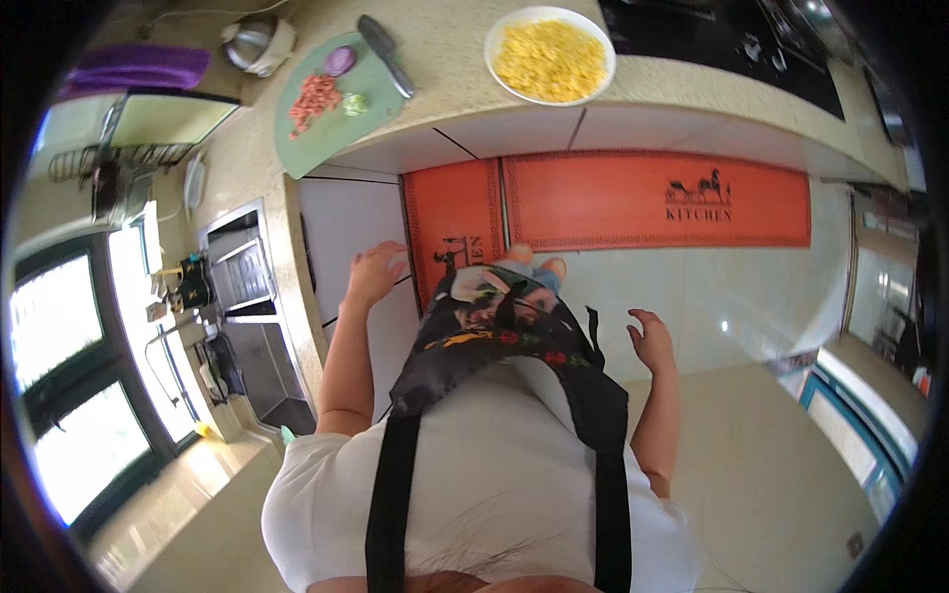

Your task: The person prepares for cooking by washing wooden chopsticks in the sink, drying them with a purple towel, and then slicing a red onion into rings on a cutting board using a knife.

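My left hand hangs in front of the white cabinet, holding nothing, its fingers apart. On the other side of my black patterned apron, my right hand is over the floor, empty, fingers loosely curled. Beyond them on the counter lies a green cutting board bearing diced pink meat, a small heap of chopped pale-green vegetable and a cut piece of red onion. A kitchen knife rests on the board's right edge. A white bowl of scrambled egg stands further right.
A black cooktop is at the upper right. The steel sink and a dish rack are on the left, near the windows. A small appliance and purple cloth lie at the upper left. Red mats cover the floor by the cabinets.
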The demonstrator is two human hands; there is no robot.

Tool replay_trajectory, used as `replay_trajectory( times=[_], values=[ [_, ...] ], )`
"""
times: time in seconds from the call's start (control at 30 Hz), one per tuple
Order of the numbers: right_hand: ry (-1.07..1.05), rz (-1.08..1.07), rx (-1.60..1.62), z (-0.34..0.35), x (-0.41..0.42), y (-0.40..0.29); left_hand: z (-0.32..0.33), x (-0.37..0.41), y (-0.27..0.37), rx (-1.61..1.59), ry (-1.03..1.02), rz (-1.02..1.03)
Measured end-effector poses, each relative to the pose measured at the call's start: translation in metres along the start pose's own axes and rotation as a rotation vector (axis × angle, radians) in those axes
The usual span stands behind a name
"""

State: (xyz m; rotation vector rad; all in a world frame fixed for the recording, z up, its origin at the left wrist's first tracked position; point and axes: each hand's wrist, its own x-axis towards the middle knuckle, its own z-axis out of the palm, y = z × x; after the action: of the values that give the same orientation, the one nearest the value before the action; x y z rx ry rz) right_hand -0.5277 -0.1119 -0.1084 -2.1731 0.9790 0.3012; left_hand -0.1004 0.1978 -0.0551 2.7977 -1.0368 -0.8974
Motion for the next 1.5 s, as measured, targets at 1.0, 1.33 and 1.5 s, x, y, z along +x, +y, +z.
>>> replay_trajectory(
  times=[1.0,1.33,1.5],
  values=[
    [0.520,0.287,2.302,-0.272,0.379,0.222,0.042,0.200,0.492,-0.428,-0.210,0.555],
    [0.307,0.227,2.557,-0.309,0.404,0.258,0.039,0.236,0.687,-0.426,-0.247,0.466],
    [0.286,0.471,2.240,-0.321,0.307,0.303,0.064,0.253,0.742,-0.527,-0.276,0.470]
  ],
)
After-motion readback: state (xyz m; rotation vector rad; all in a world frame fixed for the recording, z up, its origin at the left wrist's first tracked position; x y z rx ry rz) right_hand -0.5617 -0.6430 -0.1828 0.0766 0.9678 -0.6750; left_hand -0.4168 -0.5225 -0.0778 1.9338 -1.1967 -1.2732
